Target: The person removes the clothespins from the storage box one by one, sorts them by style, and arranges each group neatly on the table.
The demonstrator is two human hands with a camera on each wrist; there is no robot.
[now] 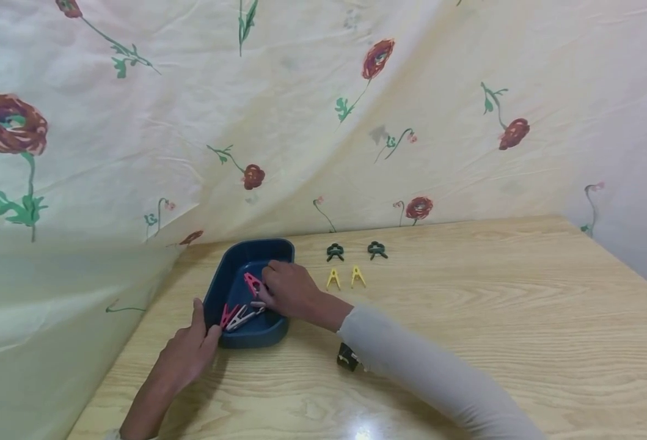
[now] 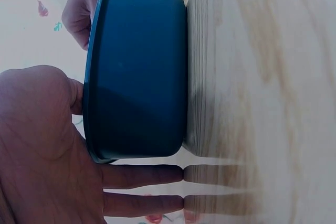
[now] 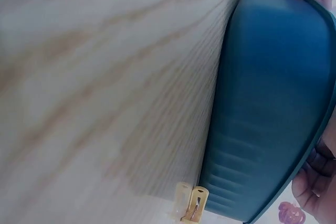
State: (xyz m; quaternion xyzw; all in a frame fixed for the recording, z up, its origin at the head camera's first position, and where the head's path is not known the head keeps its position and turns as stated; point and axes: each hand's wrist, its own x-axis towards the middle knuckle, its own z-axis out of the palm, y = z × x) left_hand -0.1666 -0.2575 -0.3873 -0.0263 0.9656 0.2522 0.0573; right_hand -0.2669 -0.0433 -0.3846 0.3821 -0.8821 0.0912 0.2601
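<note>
A dark blue bin (image 1: 254,338) stands at the table's left side. My left hand (image 1: 187,354) holds its near left corner: the thumb bends over the rim, and two straight fingers lie along the outside in the left wrist view. My right hand (image 1: 290,292) reaches into the bin with curled fingers and grips a pink clothespin (image 1: 252,282), which juts out left of the fingers; the fingertips are partly hidden. Below it in the bin lie another pink clothespin (image 1: 228,316) and a whitish clothespin (image 1: 241,319). A further pale piece (image 1: 258,305) shows beside the right thumb.
Right of the bin, two yellow clothespins (image 1: 358,276) lie side by side, with two dark green clips (image 1: 377,249) behind them. A small black object (image 1: 347,357) is partly under the right sleeve (image 1: 411,360). Flowered cloth (image 1: 301,122) hangs along the table's back and left edges.
</note>
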